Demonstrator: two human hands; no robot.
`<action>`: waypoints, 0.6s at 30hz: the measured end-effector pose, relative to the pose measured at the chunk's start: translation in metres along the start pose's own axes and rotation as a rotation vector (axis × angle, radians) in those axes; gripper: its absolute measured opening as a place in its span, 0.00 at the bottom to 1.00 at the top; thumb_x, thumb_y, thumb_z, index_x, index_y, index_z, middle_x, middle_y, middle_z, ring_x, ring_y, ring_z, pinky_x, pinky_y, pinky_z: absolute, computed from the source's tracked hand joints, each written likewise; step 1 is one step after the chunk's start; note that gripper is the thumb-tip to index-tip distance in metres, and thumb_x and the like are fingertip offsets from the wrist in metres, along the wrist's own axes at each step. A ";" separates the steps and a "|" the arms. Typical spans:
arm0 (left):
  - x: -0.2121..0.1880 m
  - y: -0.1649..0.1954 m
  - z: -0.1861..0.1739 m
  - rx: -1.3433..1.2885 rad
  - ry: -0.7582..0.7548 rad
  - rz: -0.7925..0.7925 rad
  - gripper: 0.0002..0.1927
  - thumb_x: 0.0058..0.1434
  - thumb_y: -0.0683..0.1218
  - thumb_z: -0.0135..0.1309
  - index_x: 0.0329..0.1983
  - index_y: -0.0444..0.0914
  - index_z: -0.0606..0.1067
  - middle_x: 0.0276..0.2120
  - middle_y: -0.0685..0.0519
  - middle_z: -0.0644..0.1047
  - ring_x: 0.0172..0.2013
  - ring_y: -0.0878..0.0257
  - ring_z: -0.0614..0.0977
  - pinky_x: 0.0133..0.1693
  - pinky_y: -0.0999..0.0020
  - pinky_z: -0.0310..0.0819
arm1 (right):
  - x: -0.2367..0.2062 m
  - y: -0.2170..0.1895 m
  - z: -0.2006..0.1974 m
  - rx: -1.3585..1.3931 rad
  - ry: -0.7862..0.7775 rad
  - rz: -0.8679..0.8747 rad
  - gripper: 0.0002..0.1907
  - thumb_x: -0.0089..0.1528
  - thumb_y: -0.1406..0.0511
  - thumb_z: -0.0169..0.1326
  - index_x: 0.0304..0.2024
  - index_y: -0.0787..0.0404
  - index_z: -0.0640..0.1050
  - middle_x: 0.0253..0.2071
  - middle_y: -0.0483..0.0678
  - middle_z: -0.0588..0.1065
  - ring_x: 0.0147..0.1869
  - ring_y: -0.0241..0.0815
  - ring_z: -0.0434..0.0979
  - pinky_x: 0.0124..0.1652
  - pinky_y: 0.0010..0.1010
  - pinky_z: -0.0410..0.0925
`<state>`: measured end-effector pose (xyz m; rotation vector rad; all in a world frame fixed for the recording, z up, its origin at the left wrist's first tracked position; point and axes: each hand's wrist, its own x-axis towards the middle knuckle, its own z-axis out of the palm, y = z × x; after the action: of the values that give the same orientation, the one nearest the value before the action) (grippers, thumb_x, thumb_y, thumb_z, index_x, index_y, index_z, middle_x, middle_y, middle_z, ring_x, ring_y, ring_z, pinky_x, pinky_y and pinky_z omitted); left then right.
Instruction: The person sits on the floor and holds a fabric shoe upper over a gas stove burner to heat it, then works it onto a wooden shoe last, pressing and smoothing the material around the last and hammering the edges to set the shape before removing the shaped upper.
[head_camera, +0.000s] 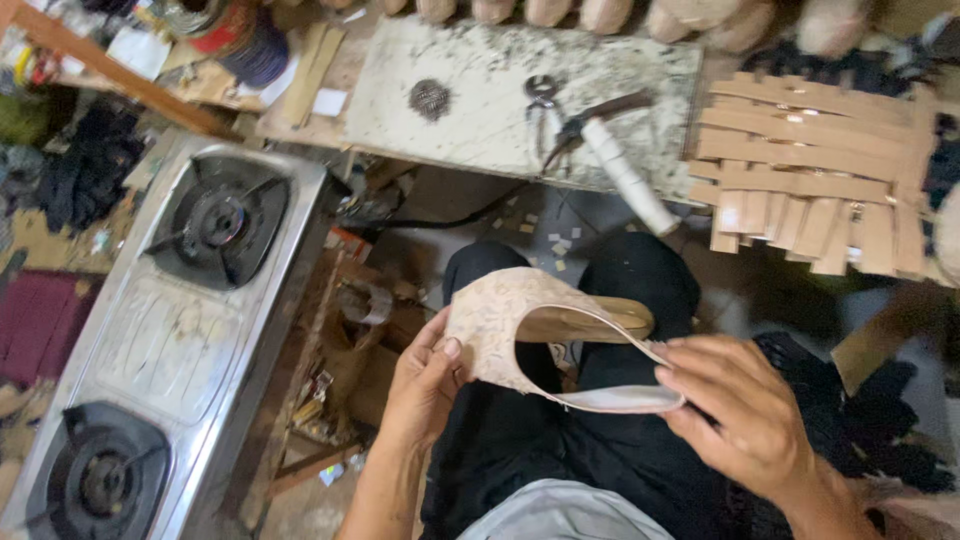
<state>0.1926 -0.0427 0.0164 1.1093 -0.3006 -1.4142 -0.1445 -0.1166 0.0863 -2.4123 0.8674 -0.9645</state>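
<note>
a seated person holds a pale patterned shoe upper (500, 325) over the lap, stretched between both hands. the left hand (425, 385) has its grip closed on the upper's broad toe end, thumb pressed flat on the outer face and the other fingers hidden behind it. the right hand (740, 410) has its grip pinched shut on the narrow back strap, drawing it out so the piece hangs open as a loop; held this way, the opening and the pale lining edge face the wearer of the camera, likely for a look at its shape. a tan insole or wooden form (590, 322) shows through the loop, but how it is supported cannot be made out.

ahead, a worn marble counter (480, 100) carries pincers (545, 100), a dark-handled tool (600, 115), a white tube-like handle (625, 175) hanging over the edge, and a round metal mesh piece (430, 98), all within arm's reach. a stack of tan cardboard strips (810, 170) lies at right. a two-burner gas stove (170, 320) sits at left, close enough to lean to.

a row of pale shoe lasts (600, 12) is cut off by the top edge. clutter below the counter and the dark heap at right are too dim to identify.
</note>
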 end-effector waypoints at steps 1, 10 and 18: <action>0.003 -0.003 -0.003 -0.046 -0.055 -0.034 0.25 0.60 0.42 0.55 0.61 0.31 0.72 0.44 0.50 0.82 0.41 0.65 0.82 0.46 0.70 0.75 | 0.001 0.004 -0.004 -0.004 -0.004 0.023 0.28 0.43 0.69 0.67 0.47 0.66 0.78 0.51 0.56 0.78 0.55 0.56 0.79 0.52 0.43 0.71; 0.049 -0.020 -0.017 0.341 0.002 0.030 0.06 0.61 0.42 0.62 0.37 0.34 0.80 0.28 0.56 0.79 0.27 0.70 0.75 0.33 0.72 0.69 | 0.003 0.044 0.011 -0.043 -0.048 0.187 0.27 0.47 0.66 0.69 0.49 0.64 0.81 0.50 0.53 0.80 0.57 0.51 0.78 0.53 0.39 0.71; 0.056 -0.025 -0.035 0.264 0.056 -0.021 0.08 0.63 0.45 0.61 0.32 0.35 0.79 0.26 0.57 0.78 0.27 0.70 0.74 0.33 0.72 0.69 | -0.002 0.057 0.027 0.025 -0.036 0.175 0.27 0.47 0.61 0.70 0.48 0.65 0.81 0.49 0.53 0.81 0.59 0.51 0.77 0.55 0.40 0.70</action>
<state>0.2150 -0.0715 -0.0437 1.3681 -0.4464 -1.3870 -0.1493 -0.1536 0.0351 -2.2813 1.0277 -0.8576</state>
